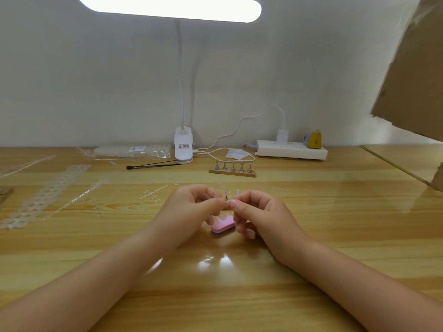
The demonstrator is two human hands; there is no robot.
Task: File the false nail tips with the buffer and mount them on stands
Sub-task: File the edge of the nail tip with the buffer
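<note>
My left hand (191,207) and my right hand (257,212) meet over the middle of the wooden table, fingertips together. Between them they pinch a small metal stand (226,197) with a clear nail tip on it; the tip is too small to make out well. A pink buffer (223,225) lies on the table just below my fingers, partly hidden by them. Further back stands a wooden base (232,172) with several metal stands in a row.
Clear plastic nail-tip strips and sprues (51,190) lie at the left. A clip lamp (183,144), a bag of tips (131,150), a thin black brush (153,166), a power strip (291,149) and a cable stand along the wall. Cardboard (414,75) leans at the right.
</note>
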